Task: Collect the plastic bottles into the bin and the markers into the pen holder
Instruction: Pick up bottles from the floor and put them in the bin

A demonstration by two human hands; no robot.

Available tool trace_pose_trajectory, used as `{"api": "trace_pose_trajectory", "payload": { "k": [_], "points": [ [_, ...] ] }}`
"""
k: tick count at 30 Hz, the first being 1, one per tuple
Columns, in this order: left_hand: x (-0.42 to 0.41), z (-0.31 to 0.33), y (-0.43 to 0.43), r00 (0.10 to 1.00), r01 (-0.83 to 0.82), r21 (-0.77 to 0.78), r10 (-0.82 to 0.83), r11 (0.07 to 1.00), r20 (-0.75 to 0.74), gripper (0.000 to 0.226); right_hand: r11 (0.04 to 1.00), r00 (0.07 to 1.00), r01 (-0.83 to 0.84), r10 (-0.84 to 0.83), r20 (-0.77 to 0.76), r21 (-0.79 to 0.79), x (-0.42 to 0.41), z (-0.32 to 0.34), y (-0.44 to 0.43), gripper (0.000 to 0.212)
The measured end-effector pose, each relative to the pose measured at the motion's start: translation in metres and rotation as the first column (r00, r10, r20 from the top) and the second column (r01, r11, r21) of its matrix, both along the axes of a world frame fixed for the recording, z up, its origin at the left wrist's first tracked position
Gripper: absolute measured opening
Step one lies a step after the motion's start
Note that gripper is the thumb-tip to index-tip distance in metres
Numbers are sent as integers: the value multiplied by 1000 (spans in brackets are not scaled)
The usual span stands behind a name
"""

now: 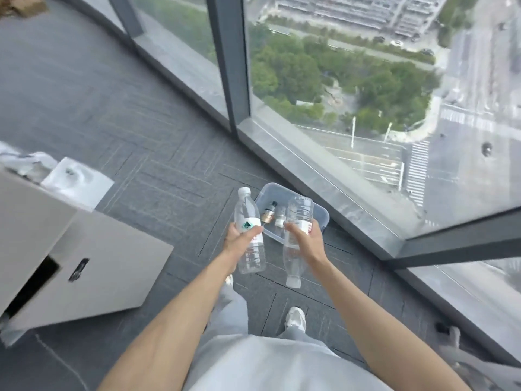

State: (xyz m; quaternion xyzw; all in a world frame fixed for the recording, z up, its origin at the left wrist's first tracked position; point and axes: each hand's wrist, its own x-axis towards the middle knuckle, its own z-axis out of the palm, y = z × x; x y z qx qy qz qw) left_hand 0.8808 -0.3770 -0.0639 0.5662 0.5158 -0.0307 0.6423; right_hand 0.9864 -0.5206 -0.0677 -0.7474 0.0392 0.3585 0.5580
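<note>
Left hand (239, 241) at centre frame, fingers wrapped round a clear green-label bottle (248, 211), white cap pointing up-frame. Right hand (308, 240) just right of it, fingers gripping a second clear bottle (299, 212) at its label, cap pointing down-frame toward the person. Both bottles are held in the air, overlapping the near edge of a clear plastic bin (271, 188) on the carpet floor (141, 136) beside the window (366, 80). Two small bottles (270, 212) lie inside the bin. Grey cabinet (98, 263) lower left. White shoe (296, 318) bottom centre.
</note>
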Motion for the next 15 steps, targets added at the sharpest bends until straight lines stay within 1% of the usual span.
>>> {"api": "trace_pose_trajectory", "payload": {
  "k": [3, 4, 6, 8, 9, 12, 13, 15],
  "points": [
    [33, -22, 35, 991, 130, -21, -130, 991, -13, 62, 994, 995, 102, -102, -6, -29, 16, -21, 20, 64],
    [42, -28, 48, 985, 172, -31, -173, 985, -25, 62, 990, 992, 129, -130, -1, -62, 19, -30, 28, 68],
    [59, -40, 73, 961, 267, -46, -269, 963, -57, 63, 970, 979, 201, -205, -17, -138, 21, -44, 44, 86],
    [77, -55, 98, 937, 338, -57, -341, 939, -78, 59, 947, 957, 275, -286, -47, -168, 24, -53, 58, 92],
    [87, -64, 109, 928, 357, -60, -361, 932, -88, 58, 931, 944, 311, -326, -55, -190, 29, -54, 66, 90],
    [117, -90, 133, 901, 411, -64, -416, 909, -125, 57, 898, 901, 398, -421, -104, -186, 45, -79, 81, 76],
    [124, -100, 138, 887, 434, -69, -439, 898, -140, 57, 893, 897, 402, -428, -108, -203, 50, -88, 86, 78],
    [139, -122, 143, 879, 445, -82, -453, 892, -152, 58, 892, 901, 384, -418, -113, -236, 63, -125, 92, 99]
  ]
}}
